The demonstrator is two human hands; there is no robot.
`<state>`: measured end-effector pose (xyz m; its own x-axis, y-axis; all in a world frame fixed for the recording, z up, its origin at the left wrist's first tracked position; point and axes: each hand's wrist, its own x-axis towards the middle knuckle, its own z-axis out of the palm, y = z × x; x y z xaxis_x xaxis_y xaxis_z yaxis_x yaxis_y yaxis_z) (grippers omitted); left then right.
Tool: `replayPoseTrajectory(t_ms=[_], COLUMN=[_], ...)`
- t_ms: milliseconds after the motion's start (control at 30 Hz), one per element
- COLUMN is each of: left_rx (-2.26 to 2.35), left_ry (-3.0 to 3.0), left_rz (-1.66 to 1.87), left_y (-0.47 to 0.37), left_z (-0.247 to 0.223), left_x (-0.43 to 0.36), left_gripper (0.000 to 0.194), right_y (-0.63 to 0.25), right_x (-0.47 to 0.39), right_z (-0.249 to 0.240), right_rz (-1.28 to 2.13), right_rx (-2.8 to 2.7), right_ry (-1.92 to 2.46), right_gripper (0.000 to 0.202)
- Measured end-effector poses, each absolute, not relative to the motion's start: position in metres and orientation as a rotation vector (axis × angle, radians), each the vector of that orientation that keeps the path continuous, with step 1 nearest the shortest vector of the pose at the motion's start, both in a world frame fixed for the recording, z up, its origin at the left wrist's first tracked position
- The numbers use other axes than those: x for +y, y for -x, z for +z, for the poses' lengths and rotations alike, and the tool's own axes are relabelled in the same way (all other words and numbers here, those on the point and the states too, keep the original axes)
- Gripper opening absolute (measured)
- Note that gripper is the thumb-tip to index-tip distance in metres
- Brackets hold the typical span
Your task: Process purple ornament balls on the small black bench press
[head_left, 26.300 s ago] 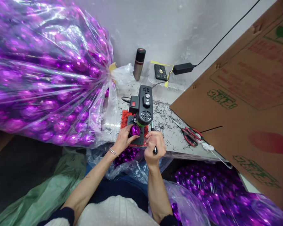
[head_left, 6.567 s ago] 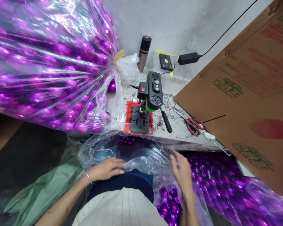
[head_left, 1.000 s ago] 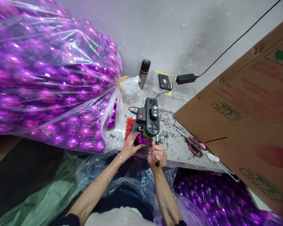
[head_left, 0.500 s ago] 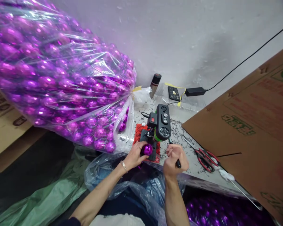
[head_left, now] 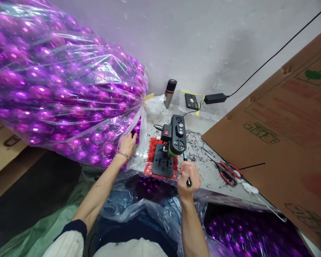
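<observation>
My right hand [head_left: 189, 178] is closed in a fist round the black-ended lever handle [head_left: 188, 182] of a small black bench machine [head_left: 178, 135]. That machine has a red switch, a slotted black base plate [head_left: 163, 163] and a red mat [head_left: 149, 157] beneath. My left hand [head_left: 127, 145] reaches into the mouth of a big clear plastic bag [head_left: 107, 71] of shiny purple balls. Its fingers are stretched toward purple balls [head_left: 136, 128] at the opening; the fingertips are partly hidden. Nothing lies on the base plate.
Scissors [head_left: 228, 173] with red and black handles lie right of the machine beside a large cardboard box [head_left: 278, 142]. A bottle [head_left: 170, 93], a phone-like black slab [head_left: 191, 101] and a power adapter [head_left: 216, 98] are along the wall. Purple balls [head_left: 149, 184] fill an open bag below the table.
My left hand has left the base plate, where it held a purple ball, and moved left to the big bag. That ball is gone from the plate. My right hand stays on the lever.
</observation>
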<state>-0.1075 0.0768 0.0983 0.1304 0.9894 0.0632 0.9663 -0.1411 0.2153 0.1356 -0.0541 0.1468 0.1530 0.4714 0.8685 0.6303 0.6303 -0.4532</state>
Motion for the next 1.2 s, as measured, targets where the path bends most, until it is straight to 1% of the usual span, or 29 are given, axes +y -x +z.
replayPoseTrajectory(t_ms=[100,167,300,400,467,533,600,700,900,1000,1200], left_rx=[1.963,1.882,1.402,1.068,0.967,0.959,1.027,1.137,1.357,1.344,1.289], left_ry=[-2.135,-1.982,-1.444,-1.044,-0.870,-0.786,-0.805,-0.993,-1.570,-1.706,-1.762], left_rz=[0.420,0.616,1.049,1.101,1.104,1.122,1.145,1.163,1.166,1.187,1.194], left_y=[0.107,0.109,0.107,0.092,0.077,0.058,0.040,0.017,0.001,-0.001,-0.004], left_z=[0.101,0.105,0.113,0.108,0.098,0.084,0.071,0.054,0.036,0.028,0.021], left_x=[0.074,0.068,0.044,0.022,0.012,0.005,0.002,-0.002,-0.012,-0.012,-0.005], left_gripper=[0.056,0.061,0.071,0.066,0.060,0.058,0.060,0.066,0.059,0.058,0.059], right_y=[-0.135,-0.135,-0.135,-0.134,-0.134,-0.134,-0.135,-0.136,-0.135,-0.135,-0.136], right_x=[-0.054,-0.053,-0.052,-0.051,-0.051,-0.051,-0.052,-0.053,-0.055,-0.056,-0.057], right_z=[0.150,0.152,0.152,0.153,0.153,0.153,0.154,0.155,0.155,0.153,0.152], right_rz=[-0.142,-0.123,-0.094,-0.089,-0.092,-0.096,-0.101,-0.113,-0.129,-0.131,-0.134], right_rx=[-1.480,-1.474,-1.454,-1.438,-1.438,-1.451,-1.470,-1.491,-1.507,-1.509,-1.504], right_ry=[0.976,0.989,0.999,0.988,0.983,0.989,0.995,1.000,1.013,1.029,1.045], right_gripper=[0.033,0.033,0.032,0.031,0.031,0.030,0.030,0.029,0.030,0.029,0.030])
